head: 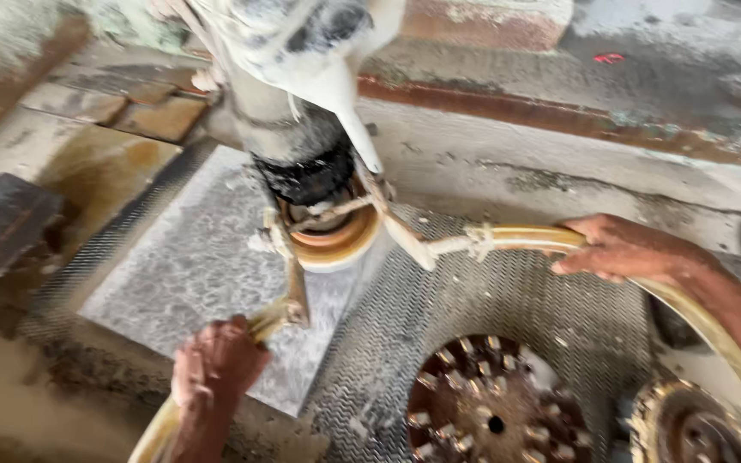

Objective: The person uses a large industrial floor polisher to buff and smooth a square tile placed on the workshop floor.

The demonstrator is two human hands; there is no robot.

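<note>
The left hand (216, 364) grips a handle (272, 319) at seven o'clock; the right hand (623, 249) clasps a hose (525, 237) at three. The polishing head (328, 231) could skid off the wet slab (190, 266).

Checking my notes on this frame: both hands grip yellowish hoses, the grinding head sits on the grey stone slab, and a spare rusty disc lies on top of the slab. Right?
Not quite. In the head view the rusty disc lies on the metal tread plate beside the grey stone slab, not on it. The rest holds: the left hand and the right hand each grip a yellowish hose, and the grinding head sits on the slab.
</note>
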